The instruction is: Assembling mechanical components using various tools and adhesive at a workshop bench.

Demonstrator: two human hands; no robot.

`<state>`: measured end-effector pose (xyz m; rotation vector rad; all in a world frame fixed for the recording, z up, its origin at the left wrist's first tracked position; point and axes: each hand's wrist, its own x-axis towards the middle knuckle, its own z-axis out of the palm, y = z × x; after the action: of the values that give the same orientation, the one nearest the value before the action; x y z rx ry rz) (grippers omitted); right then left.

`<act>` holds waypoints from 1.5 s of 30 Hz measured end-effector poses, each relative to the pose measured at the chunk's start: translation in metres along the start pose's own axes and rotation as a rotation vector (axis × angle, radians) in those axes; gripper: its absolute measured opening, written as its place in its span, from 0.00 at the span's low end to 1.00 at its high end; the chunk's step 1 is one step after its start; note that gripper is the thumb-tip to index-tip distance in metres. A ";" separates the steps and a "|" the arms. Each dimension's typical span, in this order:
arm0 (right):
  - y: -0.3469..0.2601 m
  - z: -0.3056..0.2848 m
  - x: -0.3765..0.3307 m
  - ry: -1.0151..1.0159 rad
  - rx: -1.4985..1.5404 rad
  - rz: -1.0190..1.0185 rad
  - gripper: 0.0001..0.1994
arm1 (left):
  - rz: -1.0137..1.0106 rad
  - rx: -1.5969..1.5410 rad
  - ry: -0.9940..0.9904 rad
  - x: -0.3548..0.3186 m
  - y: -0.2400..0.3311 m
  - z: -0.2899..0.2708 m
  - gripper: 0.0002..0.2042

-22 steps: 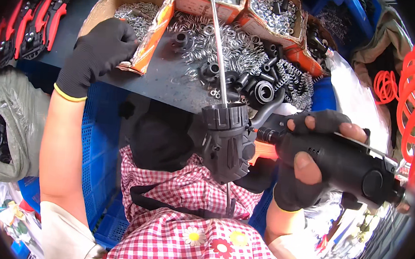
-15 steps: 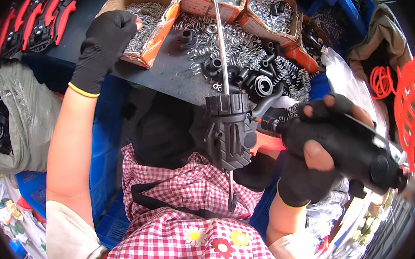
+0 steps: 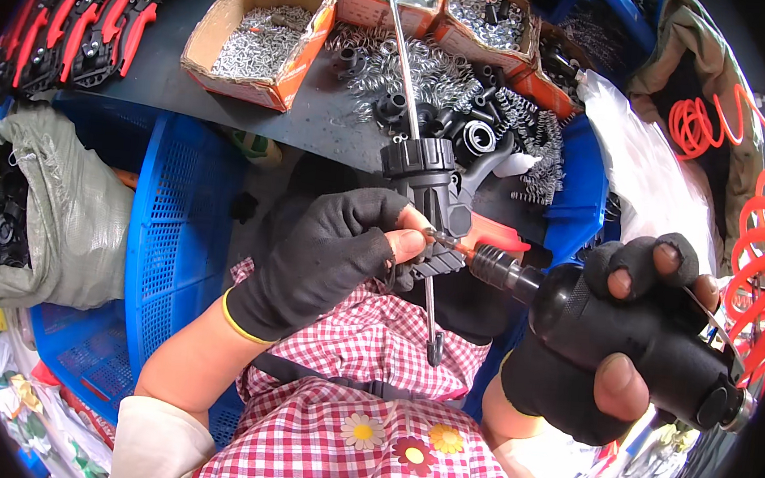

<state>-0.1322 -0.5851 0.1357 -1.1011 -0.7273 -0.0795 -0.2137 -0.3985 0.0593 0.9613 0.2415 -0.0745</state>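
My gloved left hand (image 3: 337, 244) is closed, thumb and forefinger pinching a small metal screw (image 3: 439, 236) at the bit of a black power screwdriver (image 3: 596, 319). My gloved right hand (image 3: 555, 383) is wrapped round that screwdriver's body, its bit pointing left. Just behind my left fingertips stands a black plastic clamp head (image 3: 420, 166) with a red handle (image 3: 501, 234). A long metal bar (image 3: 404, 56) runs through the clamp head, its lower end above my checked apron (image 3: 313, 440). My left fingers hide part of the clamp head's lower side.
An open carton of small screws (image 3: 258, 49) sits on the dark bench (image 3: 158, 60), left of piled springs (image 3: 414, 71). Red-handled clamp parts (image 3: 80, 31) lie at far left. Blue crates (image 3: 180, 241) and a grey-green sack (image 3: 71, 205) stand below; a red coiled hose (image 3: 754, 259) hangs right.
My left hand has come from the screw carton down to the screwdriver's bit, now pinching a screw. The screwdriver in my right hand has moved slightly down and right, its bit drawn back from the clamp.
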 end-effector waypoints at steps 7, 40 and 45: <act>-0.009 0.006 -0.007 0.048 0.176 0.035 0.36 | 0.016 -0.007 0.013 -0.006 -0.009 0.005 0.06; 0.031 -0.018 0.028 -0.241 0.325 0.452 0.26 | 0.237 0.453 0.260 0.039 -0.064 -0.006 0.26; 0.135 -0.037 0.170 -0.024 -0.005 0.006 0.25 | 0.236 0.167 0.205 0.000 -0.060 -0.008 0.36</act>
<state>0.0713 -0.5030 0.1185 -1.1111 -0.7451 -0.0630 -0.2256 -0.4261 0.0065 1.1594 0.3118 0.2245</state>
